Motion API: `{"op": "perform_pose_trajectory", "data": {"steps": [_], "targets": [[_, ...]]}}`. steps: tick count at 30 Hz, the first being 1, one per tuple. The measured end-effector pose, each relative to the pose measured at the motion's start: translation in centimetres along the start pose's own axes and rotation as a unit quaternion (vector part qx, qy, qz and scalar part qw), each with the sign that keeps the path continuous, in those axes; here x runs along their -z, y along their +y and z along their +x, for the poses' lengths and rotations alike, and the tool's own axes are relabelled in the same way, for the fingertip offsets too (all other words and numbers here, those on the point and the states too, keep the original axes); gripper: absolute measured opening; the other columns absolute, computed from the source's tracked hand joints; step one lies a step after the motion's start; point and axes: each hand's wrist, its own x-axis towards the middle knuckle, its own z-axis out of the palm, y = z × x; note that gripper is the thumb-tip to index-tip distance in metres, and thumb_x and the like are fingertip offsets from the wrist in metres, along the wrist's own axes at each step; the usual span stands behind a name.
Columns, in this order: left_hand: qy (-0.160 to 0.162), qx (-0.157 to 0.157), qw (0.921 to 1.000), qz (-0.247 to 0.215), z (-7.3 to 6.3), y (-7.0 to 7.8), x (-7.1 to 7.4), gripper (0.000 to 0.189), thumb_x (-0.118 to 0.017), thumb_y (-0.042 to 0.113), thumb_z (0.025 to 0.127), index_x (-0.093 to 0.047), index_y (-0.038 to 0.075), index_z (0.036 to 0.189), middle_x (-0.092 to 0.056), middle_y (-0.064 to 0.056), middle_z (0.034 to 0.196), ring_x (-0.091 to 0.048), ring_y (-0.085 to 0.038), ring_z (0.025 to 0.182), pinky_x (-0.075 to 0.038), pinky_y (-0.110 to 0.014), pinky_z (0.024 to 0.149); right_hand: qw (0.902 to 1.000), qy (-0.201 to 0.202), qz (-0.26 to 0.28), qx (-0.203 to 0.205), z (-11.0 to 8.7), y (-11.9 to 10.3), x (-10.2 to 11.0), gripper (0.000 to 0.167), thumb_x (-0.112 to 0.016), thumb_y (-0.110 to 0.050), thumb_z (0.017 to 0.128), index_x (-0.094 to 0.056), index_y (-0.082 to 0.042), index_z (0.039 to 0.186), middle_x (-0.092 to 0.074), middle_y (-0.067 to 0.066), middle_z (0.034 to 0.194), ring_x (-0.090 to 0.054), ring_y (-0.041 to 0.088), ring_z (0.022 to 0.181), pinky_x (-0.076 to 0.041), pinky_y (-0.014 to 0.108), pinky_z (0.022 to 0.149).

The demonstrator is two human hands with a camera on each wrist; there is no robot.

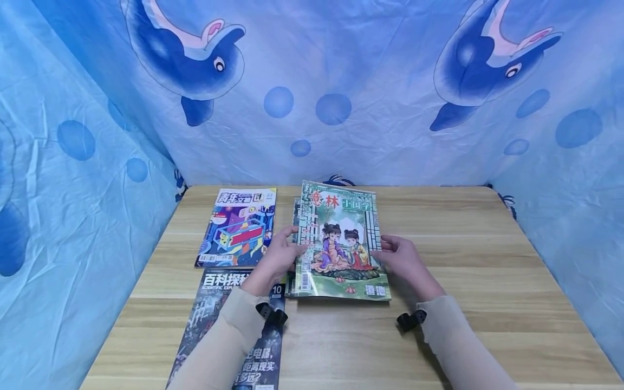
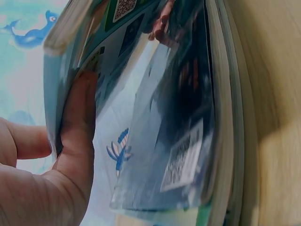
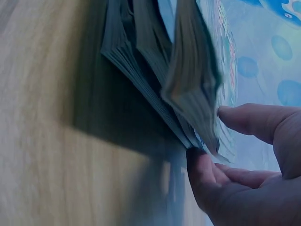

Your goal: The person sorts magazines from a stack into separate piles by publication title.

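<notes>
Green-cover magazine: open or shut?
Shut. In the head view the green-cover magazine shows one unbroken front cover facing up, left hand and right hand at its side edges.

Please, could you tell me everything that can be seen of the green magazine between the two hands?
The green magazine looks like glossy paper. Its cover, facing up, has a large, partly red title at the top, two drawn figures in robes, and a barcode low on the left. It appears closed, over other magazines; its left edge is raised from them. The left hand pinches that edge, fingers underneath. The right hand is at the right edge, thumb on the cover.
</notes>
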Motion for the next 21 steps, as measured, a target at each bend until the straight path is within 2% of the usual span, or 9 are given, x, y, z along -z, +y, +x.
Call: {"op": "perform_pose_trajectory", "data": {"steps": [6,12,21], "targets": [[-0.006,-0.003,0.9997,-0.025,-0.2,0.2,-0.7,0.060,-0.061,0.001,0.099,-0.037,0.008,0.153,-0.070,-0.017,0.092,-0.068,-0.023,0.069,-0.055,-0.031,0.054,0.9992,-0.021,0.030,0.015,0.1,0.1,1.2,0.068,-0.074,-0.016,0.095,-0.040,0.012,0.148,-0.059,0.027,0.133,-0.058,0.035,0.121,-0.049,0.038,0.100],[-0.018,-0.010,0.9988,-0.045,-0.2,0.4,-1.7,0.055,-0.060,0.001,0.100,-0.039,0.007,0.151,-0.070,-0.020,0.098,-0.070,-0.027,0.074,-0.060,-0.038,0.063,0.9939,-0.035,0.105,0.004,0.1,0.6,2.0,0.073,-0.076,-0.011,0.093,-0.036,0.012,0.149,-0.056,0.029,0.137,-0.062,0.033,0.117,-0.053,0.031,0.092],[-0.028,-0.017,0.9988,-0.037,0.4,0.6,-4.4,0.060,-0.061,-0.001,0.099,-0.036,0.005,0.153,-0.069,-0.017,0.092,-0.065,-0.020,0.067,-0.054,-0.028,0.053,0.9863,-0.035,0.161,-0.007,-0.5,1.8,4.3,0.075,-0.075,-0.008,0.093,-0.032,0.011,0.151,-0.053,0.031,0.139,-0.067,0.024,0.107,-0.056,0.034,0.087]]}}
